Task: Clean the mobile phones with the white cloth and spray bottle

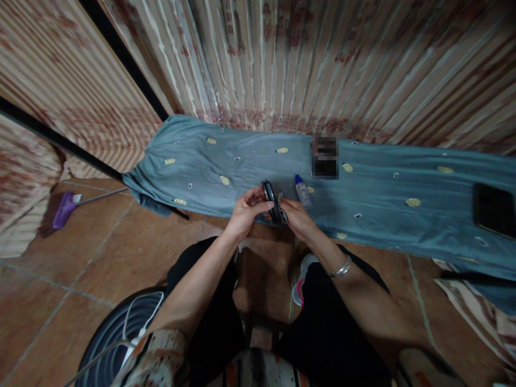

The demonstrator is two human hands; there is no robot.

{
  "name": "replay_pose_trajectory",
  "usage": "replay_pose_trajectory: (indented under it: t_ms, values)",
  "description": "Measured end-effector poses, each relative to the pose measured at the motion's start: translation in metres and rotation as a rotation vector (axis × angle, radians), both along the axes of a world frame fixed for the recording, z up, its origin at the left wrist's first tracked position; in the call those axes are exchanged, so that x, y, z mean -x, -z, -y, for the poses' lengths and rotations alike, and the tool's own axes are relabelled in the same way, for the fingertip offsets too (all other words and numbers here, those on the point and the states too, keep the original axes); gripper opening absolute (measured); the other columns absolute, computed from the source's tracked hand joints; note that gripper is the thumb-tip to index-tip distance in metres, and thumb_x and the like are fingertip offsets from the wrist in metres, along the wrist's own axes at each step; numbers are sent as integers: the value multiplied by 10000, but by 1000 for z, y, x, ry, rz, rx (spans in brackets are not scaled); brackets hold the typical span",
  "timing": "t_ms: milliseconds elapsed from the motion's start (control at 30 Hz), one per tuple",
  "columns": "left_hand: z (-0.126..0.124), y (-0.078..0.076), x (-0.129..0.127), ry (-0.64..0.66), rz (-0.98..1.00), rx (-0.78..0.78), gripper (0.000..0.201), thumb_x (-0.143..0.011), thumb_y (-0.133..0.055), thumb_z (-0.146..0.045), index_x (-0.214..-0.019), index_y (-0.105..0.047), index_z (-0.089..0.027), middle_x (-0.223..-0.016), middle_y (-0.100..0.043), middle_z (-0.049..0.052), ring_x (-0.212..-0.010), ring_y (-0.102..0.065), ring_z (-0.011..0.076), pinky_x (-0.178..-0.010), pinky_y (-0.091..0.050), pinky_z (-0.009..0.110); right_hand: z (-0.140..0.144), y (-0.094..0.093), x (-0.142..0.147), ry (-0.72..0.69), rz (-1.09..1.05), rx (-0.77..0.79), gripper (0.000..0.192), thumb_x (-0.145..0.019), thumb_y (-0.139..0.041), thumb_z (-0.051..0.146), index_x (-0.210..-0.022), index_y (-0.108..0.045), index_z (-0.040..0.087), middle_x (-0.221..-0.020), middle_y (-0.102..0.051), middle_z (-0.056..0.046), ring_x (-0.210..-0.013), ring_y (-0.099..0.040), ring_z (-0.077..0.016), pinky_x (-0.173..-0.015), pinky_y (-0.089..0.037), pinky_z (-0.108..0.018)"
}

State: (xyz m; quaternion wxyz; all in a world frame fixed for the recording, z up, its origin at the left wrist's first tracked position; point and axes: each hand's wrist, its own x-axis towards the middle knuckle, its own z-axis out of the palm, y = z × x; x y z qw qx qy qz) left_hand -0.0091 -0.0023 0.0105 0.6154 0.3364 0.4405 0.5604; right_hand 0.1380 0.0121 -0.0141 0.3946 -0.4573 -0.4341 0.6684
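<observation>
My left hand grips a dark, glossy, slim object that looks like a phone turned edge-on, the thumb lying across its side. Close on its right, my right hand pinches a small thin piece with a pale edge; its kind is too small to tell. Both hands are above the near edge of a teal cloth with yellow prints. Just beyond the right hand lies a clear bottle with a blue cap. Farther back on the cloth is a dark rectangular item, partly blurred out by pixels.
A black phone lies at the cloth's right end. Striped curtains hang behind, with dark poles at left. On the tiled floor are a purple brush head with a handle and a round dark ribbed object with a white cable.
</observation>
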Motion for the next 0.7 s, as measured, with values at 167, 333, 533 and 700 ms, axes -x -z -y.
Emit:
replay_pose_trajectory:
  t_ms: [167, 333, 533, 700]
  values:
    - [-2, -2, 4, -5, 65, 27, 466, -503, -927, -264, -908, -718, -171, -977, -748, 47, -944, -691, 199, -910, -510, 345, 3, -9, -1, -24, -33, 122, 176, -825, -599, 319, -751, -728, 226, -713, -762, -21, -769, -744, -221, -699, -626, -341]
    - [-6, -1, 7, -21, 76, 24, 462, -523, -917, -266, -930, -717, -174, -932, -739, 31, -903, -686, 181, -921, -501, 349, 4, -10, -2, -40, -26, 179, 200, -848, -593, 294, -725, -733, 222, -671, -756, -22, -699, -744, -212, -668, -634, -344]
    - [-12, 6, 5, -114, -40, -86, 532, -483, -922, -236, -964, -699, -189, -981, -729, 32, -1021, -657, 201, -1026, -467, 386, 8, -11, 1, -35, -35, 190, 184, -836, -630, 312, -744, -743, 201, -664, -760, -32, -616, -720, -190, -643, -614, -317]
    - [-13, 8, 2, -130, -111, -113, 579, -459, -917, -213, -978, -662, -193, -977, -702, 36, -1025, -642, 215, -995, -498, 406, 8, -10, 2, -41, -30, 151, 219, -811, -685, 394, -753, -740, 190, -710, -768, -54, -652, -728, -203, -693, -603, -339]
